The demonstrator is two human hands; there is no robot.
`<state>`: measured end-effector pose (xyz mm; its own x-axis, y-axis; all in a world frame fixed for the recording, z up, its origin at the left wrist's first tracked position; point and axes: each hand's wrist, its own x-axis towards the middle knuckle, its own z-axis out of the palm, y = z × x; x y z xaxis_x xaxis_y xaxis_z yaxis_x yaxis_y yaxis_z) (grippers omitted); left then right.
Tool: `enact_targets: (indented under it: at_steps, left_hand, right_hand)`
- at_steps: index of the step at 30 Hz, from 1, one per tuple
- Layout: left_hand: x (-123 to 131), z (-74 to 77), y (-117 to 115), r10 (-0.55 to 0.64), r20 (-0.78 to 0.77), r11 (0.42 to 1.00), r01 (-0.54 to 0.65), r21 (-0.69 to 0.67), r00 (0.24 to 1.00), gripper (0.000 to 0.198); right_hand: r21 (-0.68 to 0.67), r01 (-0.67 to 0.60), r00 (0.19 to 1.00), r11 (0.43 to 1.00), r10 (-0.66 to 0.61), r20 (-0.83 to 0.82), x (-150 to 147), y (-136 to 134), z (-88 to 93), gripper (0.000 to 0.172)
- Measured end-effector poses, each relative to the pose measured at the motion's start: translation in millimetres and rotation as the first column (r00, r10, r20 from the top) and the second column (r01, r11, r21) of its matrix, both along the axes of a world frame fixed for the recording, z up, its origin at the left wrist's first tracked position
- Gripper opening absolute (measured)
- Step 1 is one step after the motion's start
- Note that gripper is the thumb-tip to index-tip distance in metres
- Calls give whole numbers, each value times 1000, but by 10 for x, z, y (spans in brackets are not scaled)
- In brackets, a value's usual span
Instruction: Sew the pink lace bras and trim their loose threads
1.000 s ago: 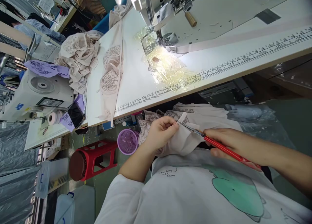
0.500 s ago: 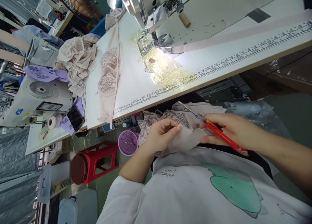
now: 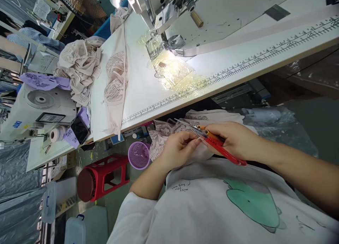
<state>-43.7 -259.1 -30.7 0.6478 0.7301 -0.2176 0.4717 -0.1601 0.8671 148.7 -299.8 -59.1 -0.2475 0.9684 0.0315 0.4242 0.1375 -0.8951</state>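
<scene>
My left hand (image 3: 178, 150) is closed in a pinch on the edge of a pale beige lace bra (image 3: 159, 141), which lies bunched over my lap below the table edge. In my right hand (image 3: 235, 139) is a pair of scissors with red and orange handles (image 3: 226, 155), its fingers wrapped round them. The blades point up and left and lie right beside my left fingertips, over the fabric. Whether cloth lies between the blades is hidden by the fingers. Another beige lace bra (image 3: 115, 90) lies flat on the white table.
A sewing machine (image 3: 161, 21) stands over the white table (image 3: 140, 92), which has a ruler strip along its front edge. To the left are a heap of beige garments (image 3: 79, 65) and a second machine (image 3: 39, 106). Below sit a purple basket (image 3: 138, 155) and a red stool (image 3: 106, 176).
My right hand has moved left with the scissors, bringing the blades up to my left fingertips. My left hand keeps its pinch in nearly the same place. The view has shifted slightly.
</scene>
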Motion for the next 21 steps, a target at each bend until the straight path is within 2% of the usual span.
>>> enact_targets:
  at_steps: [4,7,9,12,16,19,21]
  left_hand:
    - [-17,-15,-18,-105,-36,979,109,172,994,24]
    - [-35,-35,-32,-137,-110,954,161,253,984,26]
    - [-42,-47,-38,-135,-125,950,164,266,983,28]
    - [-39,-56,-47,-130,-86,954,148,261,988,27]
    - [-13,-56,-59,-133,-70,961,146,233,989,23]
    - [-14,-80,-57,-188,-127,943,215,254,974,25]
    - [-51,-123,-48,-248,-216,903,306,301,944,27]
  right_hand:
    - [-8,5,1000,1000,-5,13,29,-14,-77,44]
    - [1,12,999,1000,-13,31,50,-32,-108,42]
    - [12,16,1000,1000,-16,20,59,-45,-121,41]
    - [-41,13,1000,999,-12,12,64,-54,-122,40]
    - [-73,1,999,997,1,32,64,-44,-57,43]
    - [-72,-8,998,997,12,64,87,-39,18,46]
    - [-64,15,997,998,-10,79,134,-53,57,47]
